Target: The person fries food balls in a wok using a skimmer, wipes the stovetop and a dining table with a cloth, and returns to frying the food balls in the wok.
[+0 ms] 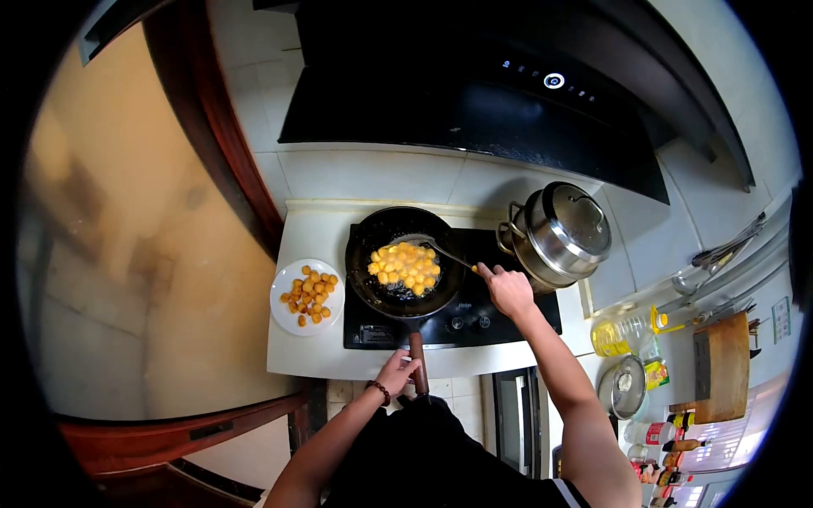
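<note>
A black pan point(364, 292) sits on the left side of the black cooktop point(500, 326), with many yellow pieces point(406, 265) frying in its middle. My right hand point(508, 289) is closed round the handle of a metal utensil point(449, 252), whose head reaches in at the upper edge of the pieces. My left hand point(398, 373) is beside the pan's brown wooden handle point(418, 364), fingers bent against it. Left of the pan, a white plate point(282, 318) holds browned pieces point(312, 295).
A lidded steel pot point(563, 233) stands on the cooktop's right. Above hangs a black range hood point(474, 110). Further right are an oil bottle point(622, 332), a steel bowl point(622, 388), a wooden board point(728, 368) and several condiment bottles. A wood-framed door is at left.
</note>
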Action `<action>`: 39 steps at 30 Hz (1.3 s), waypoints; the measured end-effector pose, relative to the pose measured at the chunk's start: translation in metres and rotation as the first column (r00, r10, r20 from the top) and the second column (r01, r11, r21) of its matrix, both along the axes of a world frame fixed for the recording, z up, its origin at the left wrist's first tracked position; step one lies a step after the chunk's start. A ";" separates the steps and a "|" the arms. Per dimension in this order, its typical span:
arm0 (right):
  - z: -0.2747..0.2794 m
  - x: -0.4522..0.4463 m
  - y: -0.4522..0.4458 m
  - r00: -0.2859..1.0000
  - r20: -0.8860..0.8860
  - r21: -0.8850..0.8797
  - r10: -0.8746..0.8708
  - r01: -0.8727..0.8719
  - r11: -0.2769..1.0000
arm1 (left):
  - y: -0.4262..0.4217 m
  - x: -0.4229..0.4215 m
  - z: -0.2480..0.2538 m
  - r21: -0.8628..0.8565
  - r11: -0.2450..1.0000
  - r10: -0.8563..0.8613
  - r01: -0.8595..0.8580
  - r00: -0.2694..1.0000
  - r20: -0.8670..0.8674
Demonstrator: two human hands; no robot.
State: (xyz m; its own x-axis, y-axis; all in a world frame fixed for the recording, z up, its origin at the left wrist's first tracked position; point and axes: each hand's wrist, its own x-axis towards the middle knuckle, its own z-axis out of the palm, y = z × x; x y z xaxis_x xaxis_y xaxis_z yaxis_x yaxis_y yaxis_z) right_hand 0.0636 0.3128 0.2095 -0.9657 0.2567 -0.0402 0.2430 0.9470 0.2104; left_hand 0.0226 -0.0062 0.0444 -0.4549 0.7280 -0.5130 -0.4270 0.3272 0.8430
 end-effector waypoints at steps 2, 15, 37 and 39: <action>0.003 0.014 0.005 1.000 -0.011 -0.009 -0.002 0.002 1.000 | 0.001 0.000 -0.007 -0.021 0.999 -0.024 0.023 1.000 -0.013; 0.114 0.082 0.039 0.982 0.064 0.199 0.180 -0.189 0.961 | -0.002 0.008 -0.038 -0.018 0.996 0.089 -0.089 0.996 -0.011; 0.125 0.016 0.039 0.935 0.085 0.230 0.344 -0.354 0.906 | 0.001 0.020 -0.020 0.034 0.973 0.224 -0.227 0.972 0.075; 0.117 -0.007 0.039 0.931 0.055 0.253 0.362 -0.363 0.897 | 0.003 0.018 -0.009 0.007 0.980 0.198 -0.199 0.976 0.091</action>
